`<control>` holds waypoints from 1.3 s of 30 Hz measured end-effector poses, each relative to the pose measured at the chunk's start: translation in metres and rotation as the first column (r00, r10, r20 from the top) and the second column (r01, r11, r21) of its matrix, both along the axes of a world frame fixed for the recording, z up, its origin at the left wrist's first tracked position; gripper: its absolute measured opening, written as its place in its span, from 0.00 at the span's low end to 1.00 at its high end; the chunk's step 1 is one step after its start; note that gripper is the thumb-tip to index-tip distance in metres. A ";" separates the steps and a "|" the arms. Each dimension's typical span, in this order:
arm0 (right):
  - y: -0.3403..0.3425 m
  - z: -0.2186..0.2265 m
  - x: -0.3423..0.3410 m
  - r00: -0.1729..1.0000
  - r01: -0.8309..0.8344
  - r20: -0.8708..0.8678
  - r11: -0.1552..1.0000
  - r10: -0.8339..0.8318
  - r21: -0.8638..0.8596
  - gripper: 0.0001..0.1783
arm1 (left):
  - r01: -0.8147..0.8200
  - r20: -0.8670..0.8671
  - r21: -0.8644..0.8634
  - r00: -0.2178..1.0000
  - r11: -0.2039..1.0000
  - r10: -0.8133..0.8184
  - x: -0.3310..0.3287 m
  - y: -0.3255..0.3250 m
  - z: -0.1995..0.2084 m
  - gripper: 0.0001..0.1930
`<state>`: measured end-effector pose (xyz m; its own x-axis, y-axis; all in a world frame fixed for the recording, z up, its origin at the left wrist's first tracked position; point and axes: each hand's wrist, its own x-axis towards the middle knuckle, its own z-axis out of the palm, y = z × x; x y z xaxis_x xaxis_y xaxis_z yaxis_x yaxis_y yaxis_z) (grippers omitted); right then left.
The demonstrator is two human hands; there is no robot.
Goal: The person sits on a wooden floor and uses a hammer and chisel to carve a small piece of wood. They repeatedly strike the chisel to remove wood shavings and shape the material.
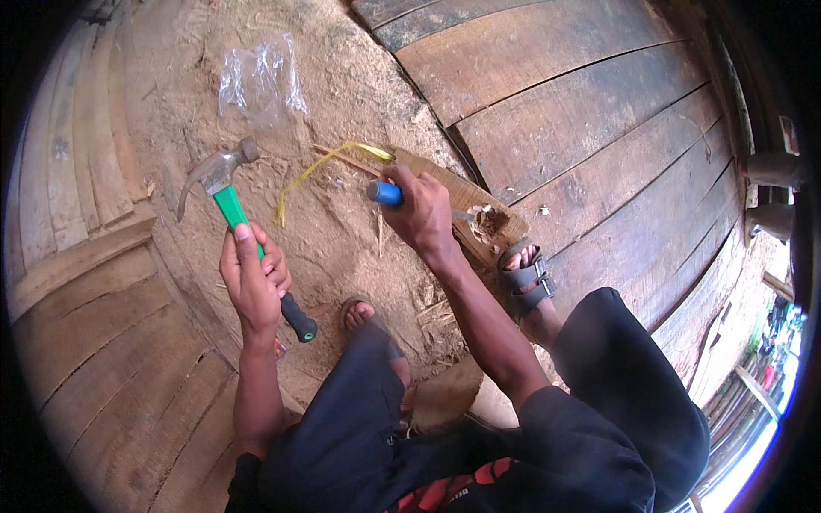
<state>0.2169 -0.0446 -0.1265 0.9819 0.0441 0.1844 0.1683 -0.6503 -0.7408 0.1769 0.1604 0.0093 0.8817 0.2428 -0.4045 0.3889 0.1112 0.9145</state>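
My left hand (254,278) is wrapped round the green and black handle of a claw hammer (226,192), whose metal head points up and away from me. In my right hand (420,214) is a chisel with a blue handle (385,193). Its blade reaches right, to a rough hollow with pale chips in a wooden block (447,183). My sandalled right foot (523,263) rests against the near end of that block. The hammer is held apart from the chisel, to its left.
A yellow strap (321,168) curls on the dirt floor beside the block. Further off lies a crumpled clear plastic bag (261,81). Wooden planks (590,128) cover the right side, and more boards (111,359) stand at the left. My left foot (357,314) is on the dirt.
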 end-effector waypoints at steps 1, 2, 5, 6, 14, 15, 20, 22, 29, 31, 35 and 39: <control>-0.001 0.002 0.000 1.000 0.004 0.019 1.000 -0.004 0.018 0.16 | 0.013 0.001 0.004 1.000 1.000 -0.013 0.000 0.001 0.000 0.18; -0.001 0.003 0.000 1.000 0.004 0.028 0.999 -0.005 0.039 0.16 | 0.025 0.002 0.009 1.000 1.000 -0.025 -0.001 0.002 0.001 0.18; -0.002 0.008 0.001 0.998 0.005 0.057 0.997 -0.009 0.073 0.16 | -0.026 -0.011 0.031 1.000 0.999 0.027 -0.003 0.002 -0.002 0.19; -0.004 0.011 0.001 0.998 0.007 0.064 0.998 -0.011 0.064 0.15 | -0.019 -0.010 0.028 1.000 0.999 0.019 -0.004 0.002 -0.002 0.19; -0.004 0.010 0.000 0.996 -0.018 0.087 0.994 0.009 0.107 0.17 | 0.030 -0.069 0.031 0.997 0.999 -0.028 -0.011 0.005 -0.002 0.18; -0.003 0.009 0.001 0.996 -0.018 0.084 0.995 0.009 0.103 0.16 | 0.025 -0.058 0.048 0.998 0.999 -0.023 -0.011 0.005 0.001 0.18; 0.002 0.010 0.006 1.000 0.015 0.020 0.998 -0.016 0.057 0.17 | -0.032 0.158 0.077 0.987 0.997 0.020 -0.028 -0.004 -0.003 0.16; 0.004 0.003 0.008 0.998 0.015 0.056 0.997 -0.019 0.074 0.16 | 0.265 0.103 0.315 0.945 0.912 -0.310 -0.037 -0.009 -0.020 0.16; -0.001 -0.002 0.008 0.999 0.018 -0.036 0.999 -0.016 0.043 0.16 | 0.074 0.050 0.103 0.996 0.992 -0.079 -0.020 -0.016 -0.013 0.18; 0.000 0.003 0.003 0.999 0.013 -0.052 0.998 -0.010 0.063 0.15 | 0.365 0.000 0.388 0.918 0.846 -0.396 -0.022 -0.020 -0.025 0.17; -0.006 0.004 0.001 1.000 -0.020 0.025 0.995 0.017 0.098 0.15 | 0.253 0.024 0.128 0.966 0.959 -0.258 -0.025 -0.028 -0.009 0.17; -0.005 -0.002 0.000 0.999 -0.042 -0.006 0.994 0.043 0.099 0.14 | 0.397 -0.030 0.401 0.906 0.825 -0.422 -0.031 -0.022 -0.020 0.18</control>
<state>0.2166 -0.0492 -0.1280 0.9810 0.0676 0.1817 0.1877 -0.5664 -0.8025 0.1460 0.1388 -0.0108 0.9540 -0.0198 -0.2991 0.2643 -0.4154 0.8704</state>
